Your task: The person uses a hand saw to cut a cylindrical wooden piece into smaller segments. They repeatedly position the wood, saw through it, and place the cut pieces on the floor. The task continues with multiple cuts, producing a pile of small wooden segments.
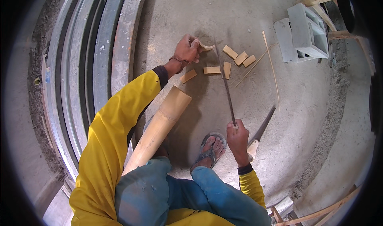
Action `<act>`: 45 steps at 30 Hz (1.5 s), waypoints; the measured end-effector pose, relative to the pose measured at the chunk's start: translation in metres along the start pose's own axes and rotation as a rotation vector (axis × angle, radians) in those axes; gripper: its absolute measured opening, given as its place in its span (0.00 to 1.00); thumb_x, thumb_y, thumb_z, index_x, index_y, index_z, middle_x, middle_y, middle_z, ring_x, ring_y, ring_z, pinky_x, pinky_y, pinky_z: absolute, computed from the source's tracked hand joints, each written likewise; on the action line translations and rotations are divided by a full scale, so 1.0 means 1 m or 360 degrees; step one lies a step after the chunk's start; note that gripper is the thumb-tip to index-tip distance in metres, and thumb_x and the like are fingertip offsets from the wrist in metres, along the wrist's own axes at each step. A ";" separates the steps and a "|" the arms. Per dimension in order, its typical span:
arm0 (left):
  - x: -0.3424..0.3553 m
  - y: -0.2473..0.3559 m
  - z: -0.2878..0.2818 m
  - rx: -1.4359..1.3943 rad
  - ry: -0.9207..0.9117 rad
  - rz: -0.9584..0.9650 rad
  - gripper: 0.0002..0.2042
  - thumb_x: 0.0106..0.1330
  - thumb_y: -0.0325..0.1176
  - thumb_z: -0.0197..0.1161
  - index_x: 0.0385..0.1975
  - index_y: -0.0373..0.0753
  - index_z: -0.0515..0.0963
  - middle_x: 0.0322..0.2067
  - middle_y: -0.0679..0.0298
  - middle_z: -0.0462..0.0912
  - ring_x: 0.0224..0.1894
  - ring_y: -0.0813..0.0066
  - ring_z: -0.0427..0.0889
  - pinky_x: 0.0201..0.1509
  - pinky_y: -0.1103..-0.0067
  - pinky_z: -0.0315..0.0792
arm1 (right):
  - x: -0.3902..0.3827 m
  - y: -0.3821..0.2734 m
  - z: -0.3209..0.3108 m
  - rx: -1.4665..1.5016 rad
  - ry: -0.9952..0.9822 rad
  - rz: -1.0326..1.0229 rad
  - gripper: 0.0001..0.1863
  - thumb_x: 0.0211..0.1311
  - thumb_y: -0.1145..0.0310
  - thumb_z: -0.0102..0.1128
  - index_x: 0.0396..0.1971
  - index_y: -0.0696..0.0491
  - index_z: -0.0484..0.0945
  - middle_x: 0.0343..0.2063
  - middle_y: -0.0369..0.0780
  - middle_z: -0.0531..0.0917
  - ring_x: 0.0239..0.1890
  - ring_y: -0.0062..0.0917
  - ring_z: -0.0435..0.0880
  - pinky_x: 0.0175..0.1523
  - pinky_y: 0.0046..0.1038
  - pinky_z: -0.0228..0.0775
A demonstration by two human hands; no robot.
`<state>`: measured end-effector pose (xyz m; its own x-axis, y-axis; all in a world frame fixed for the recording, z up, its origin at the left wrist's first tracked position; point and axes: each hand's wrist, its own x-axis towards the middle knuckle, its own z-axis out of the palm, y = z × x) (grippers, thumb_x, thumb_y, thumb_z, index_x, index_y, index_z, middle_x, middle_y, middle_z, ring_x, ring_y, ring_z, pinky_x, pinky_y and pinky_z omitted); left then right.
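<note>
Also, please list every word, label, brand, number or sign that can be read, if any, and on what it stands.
No readable text anywhere.
Blue patch beside the metal beams: too small to tell if it bears writing.
Dark mark on the yellow top: too small to read.
Bamboo tube and the blade in the right hand: no writing visible.
</note>
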<state>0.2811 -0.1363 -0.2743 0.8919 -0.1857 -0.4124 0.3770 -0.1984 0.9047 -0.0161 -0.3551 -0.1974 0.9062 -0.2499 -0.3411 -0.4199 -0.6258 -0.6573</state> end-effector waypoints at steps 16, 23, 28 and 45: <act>-0.004 0.002 0.006 -0.0015 0.0027 0.0058 0.12 0.80 0.36 0.54 0.49 0.32 0.69 0.33 0.57 0.85 0.23 0.77 0.83 0.25 0.77 0.81 | 0.014 0.008 -0.002 -0.0005 -0.0097 0.0038 0.13 0.69 0.64 0.59 0.41 0.60 0.79 0.24 0.56 0.83 0.32 0.56 0.86 0.34 0.47 0.75; -0.007 0.008 0.007 -0.0273 0.0091 0.0222 0.15 0.81 0.40 0.55 0.52 0.33 0.69 0.32 0.59 0.82 0.24 0.80 0.79 0.23 0.80 0.77 | 0.007 0.006 0.005 -0.0015 0.0025 -0.0007 0.12 0.69 0.64 0.60 0.41 0.58 0.80 0.26 0.53 0.85 0.30 0.53 0.87 0.34 0.45 0.76; -0.008 0.025 0.002 -0.0215 0.0162 0.0431 0.13 0.77 0.40 0.61 0.48 0.36 0.71 0.29 0.63 0.83 0.26 0.79 0.82 0.26 0.78 0.76 | 0.009 -0.005 -0.005 -0.0034 0.0056 -0.0029 0.12 0.70 0.64 0.60 0.43 0.57 0.80 0.23 0.51 0.84 0.30 0.51 0.88 0.33 0.44 0.77; -0.021 0.019 0.018 -0.0246 0.0140 0.0068 0.15 0.75 0.37 0.63 0.46 0.33 0.69 0.30 0.51 0.85 0.27 0.62 0.86 0.36 0.66 0.79 | -0.012 -0.002 0.000 -0.0062 0.0069 -0.0065 0.09 0.71 0.66 0.61 0.39 0.58 0.78 0.23 0.49 0.85 0.27 0.44 0.88 0.31 0.39 0.75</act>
<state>0.2649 -0.1535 -0.2500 0.9238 -0.1045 -0.3683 0.3661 -0.0404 0.9297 -0.0257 -0.3511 -0.1918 0.9241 -0.2550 -0.2845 -0.3813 -0.6640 -0.6432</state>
